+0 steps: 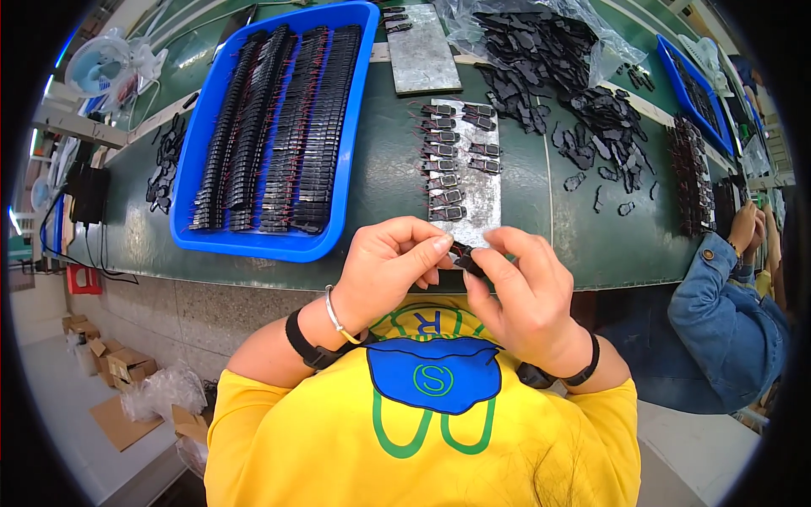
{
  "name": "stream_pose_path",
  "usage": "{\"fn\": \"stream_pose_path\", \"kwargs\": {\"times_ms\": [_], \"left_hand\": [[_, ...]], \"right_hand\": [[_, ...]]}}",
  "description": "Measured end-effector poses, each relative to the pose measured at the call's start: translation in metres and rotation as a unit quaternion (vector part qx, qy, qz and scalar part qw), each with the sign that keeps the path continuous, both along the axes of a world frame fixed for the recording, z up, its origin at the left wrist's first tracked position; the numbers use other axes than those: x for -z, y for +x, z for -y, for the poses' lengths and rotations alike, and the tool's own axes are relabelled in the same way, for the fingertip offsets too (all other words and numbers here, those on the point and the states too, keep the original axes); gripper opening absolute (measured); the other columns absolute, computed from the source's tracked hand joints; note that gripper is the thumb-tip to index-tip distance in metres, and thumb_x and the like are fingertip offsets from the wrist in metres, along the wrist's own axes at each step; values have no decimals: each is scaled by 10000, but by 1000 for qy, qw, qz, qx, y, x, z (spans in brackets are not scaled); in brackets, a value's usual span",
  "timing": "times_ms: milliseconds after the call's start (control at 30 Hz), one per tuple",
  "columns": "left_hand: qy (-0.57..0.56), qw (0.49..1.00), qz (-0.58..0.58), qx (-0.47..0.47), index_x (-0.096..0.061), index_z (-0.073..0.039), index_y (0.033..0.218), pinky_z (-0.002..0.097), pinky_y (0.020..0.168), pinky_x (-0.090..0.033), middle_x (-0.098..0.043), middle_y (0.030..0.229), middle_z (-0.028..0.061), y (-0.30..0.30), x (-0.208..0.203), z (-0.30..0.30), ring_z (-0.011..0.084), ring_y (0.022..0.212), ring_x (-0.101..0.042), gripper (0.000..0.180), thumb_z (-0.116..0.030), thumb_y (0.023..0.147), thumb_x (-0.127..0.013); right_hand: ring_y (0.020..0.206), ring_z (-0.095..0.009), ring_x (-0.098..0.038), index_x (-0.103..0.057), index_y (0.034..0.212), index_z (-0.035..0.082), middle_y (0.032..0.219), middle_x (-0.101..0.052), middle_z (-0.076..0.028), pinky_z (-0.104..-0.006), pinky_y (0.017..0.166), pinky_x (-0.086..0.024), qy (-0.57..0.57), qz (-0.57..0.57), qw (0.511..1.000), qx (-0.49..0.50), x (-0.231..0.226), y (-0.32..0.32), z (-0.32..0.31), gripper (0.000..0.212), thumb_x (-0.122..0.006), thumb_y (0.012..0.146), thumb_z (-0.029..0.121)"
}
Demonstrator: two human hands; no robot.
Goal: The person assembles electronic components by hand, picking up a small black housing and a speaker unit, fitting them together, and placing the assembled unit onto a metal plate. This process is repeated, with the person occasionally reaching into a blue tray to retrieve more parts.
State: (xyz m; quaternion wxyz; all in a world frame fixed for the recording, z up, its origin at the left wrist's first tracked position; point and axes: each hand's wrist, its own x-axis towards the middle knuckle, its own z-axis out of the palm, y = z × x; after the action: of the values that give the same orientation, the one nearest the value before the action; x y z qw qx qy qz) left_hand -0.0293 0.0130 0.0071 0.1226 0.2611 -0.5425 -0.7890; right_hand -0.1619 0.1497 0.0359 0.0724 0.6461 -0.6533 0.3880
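Observation:
In front of my chest, at the table's near edge, both hands meet on a small black wired part (465,258). My left hand (384,266) pinches its left end between thumb and forefinger. The thumb and fingers of my right hand (528,291) close on its right end. Fingers cover much of the part; a bit of red wire shows. Just beyond lies a grey metal plate (485,198), bearing two columns of similar black parts (443,166) with thin wires.
Left of the plate stands a blue tray (351,144) packed with rows of black wired parts. Loose flat black pieces (612,118) spread at the right, beside clear plastic. Another metal plate (422,55) lies farther back. At far right sits a co-worker in a denim sleeve (718,296).

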Motion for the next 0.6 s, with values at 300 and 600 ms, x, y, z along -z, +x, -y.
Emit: {"fn": "stream_pose_path", "kwargs": {"times_ms": [300, 600], "left_hand": [[14, 1000, -6, 11, -657, 13, 947, 204, 552, -491, -693, 797, 92, 3, 3, -1, 87, 614, -610, 137, -111, 925, -603], [37, 999, -31, -2, -649, 15, 947, 216, 573, -501, -698, 804, 107, 7, 4, -4, 99, 621, -618, 137, -107, 934, -589]], "right_hand": [[748, -324, -669, -621, 965, -70, 914, -658, -200, -358, 644, -550, 32, -2, 999, 16, 10, 9, 0, 290, -712, 691, -42], [746, -324, -670, -625, 974, -74, 908, -659, -205, -352, 645, -553, 22, -8, 1000, 19, 13, 8, 1, 305, -719, 685, -47]]}}
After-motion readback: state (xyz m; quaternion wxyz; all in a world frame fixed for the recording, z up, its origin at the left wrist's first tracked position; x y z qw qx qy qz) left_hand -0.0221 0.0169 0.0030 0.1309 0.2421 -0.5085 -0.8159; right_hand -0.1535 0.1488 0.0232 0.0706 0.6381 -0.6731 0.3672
